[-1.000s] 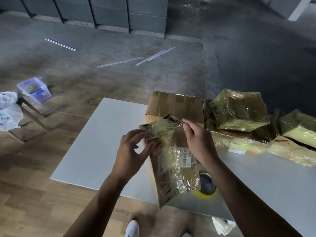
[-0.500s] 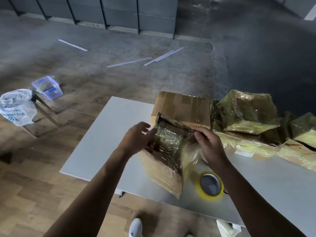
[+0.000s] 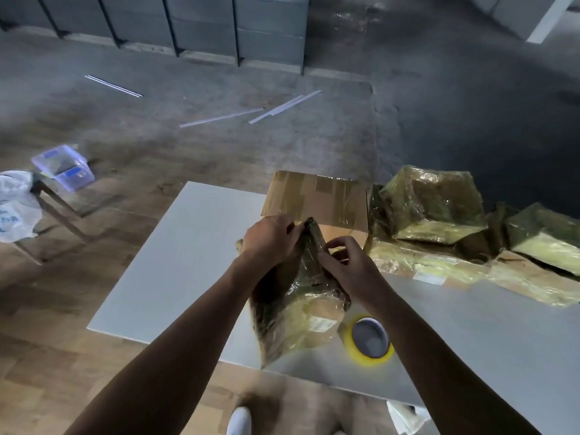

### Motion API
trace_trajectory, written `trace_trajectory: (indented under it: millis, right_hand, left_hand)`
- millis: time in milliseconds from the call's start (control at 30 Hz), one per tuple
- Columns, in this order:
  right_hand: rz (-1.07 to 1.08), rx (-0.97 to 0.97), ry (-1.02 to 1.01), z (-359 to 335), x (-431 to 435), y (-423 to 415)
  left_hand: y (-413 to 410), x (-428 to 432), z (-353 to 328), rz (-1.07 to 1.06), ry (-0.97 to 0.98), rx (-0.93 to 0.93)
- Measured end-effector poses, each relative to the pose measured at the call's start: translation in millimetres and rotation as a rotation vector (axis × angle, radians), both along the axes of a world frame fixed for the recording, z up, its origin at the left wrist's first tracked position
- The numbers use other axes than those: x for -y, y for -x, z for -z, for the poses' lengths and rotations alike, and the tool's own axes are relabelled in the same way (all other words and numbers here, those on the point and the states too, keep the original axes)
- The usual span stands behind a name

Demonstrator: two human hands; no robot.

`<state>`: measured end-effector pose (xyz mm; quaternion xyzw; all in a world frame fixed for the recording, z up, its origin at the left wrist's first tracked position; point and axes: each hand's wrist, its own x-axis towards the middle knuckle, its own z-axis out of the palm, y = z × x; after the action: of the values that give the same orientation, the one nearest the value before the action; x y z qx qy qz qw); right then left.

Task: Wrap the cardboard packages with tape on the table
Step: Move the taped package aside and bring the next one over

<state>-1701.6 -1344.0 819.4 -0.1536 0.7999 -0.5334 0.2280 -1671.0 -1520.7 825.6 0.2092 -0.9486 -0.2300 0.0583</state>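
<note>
A white table (image 3: 175,262) fills the lower middle and right of the frame, its left corner reaching out over a wooden floor (image 3: 47,356) that gives way to grey concrete in the upper half. Along the table's far right edge lies a heap of wrapped packages (image 3: 433,208), glossy under yellowish tape, some stacked on others and running off the right side of the frame. Just left of that heap, at mid-frame, stands a plain cardboard box (image 3: 317,196) with clear tape strips across its top. In front of the box, near the centre, a taped cardboard package (image 3: 301,321) stands tilted on the table's near edge, a white label low on its right face. The left hand (image 3: 271,238) is closed over the package's upper left edge, fingers curled around the top. The right hand (image 3: 348,268) grips the upper right side, thumb and fingers pinching the crinkled tape there. Just right of the package's base, partly behind the right forearm, a yellow tape roll (image 3: 370,340) lies flat on the table. At the left edge of the frame a white plastic bag (image 3: 15,205) hangs on a stool, with a clear plastic container (image 3: 62,166) beside it.
</note>
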Motion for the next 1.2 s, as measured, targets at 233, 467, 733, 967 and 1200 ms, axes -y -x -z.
trace_trajectory:
  millis: [233, 467, 733, 967, 1200]
  right_hand:
    - [-0.014, -0.025, -0.018, -0.8, -3.6, 3.1]
    - [0.018, -0.069, -0.044, 11.8, -21.7, 4.4]
    - [0.048, -0.077, 0.033, 13.8, -31.9, 9.0]
    - [-0.035, -0.123, -0.013, 17.2, -23.5, 11.5]
    - [0.069, -0.131, -0.004, 30.3, -19.6, 18.9]
  left_hand:
    - [0.6, -3.1, -1.8, -0.008, -0.015, 0.028]
    - [3.7, -7.2, 0.3, -0.078, -0.031, 0.054]
    - [-2.6, 0.9, -5.8, -0.125, 0.031, 0.079]
    - [-10.8, 14.5, -2.2, -0.189, -0.072, 0.125]
    - [-13.9, 10.4, -2.2, -0.127, -0.147, 0.144]
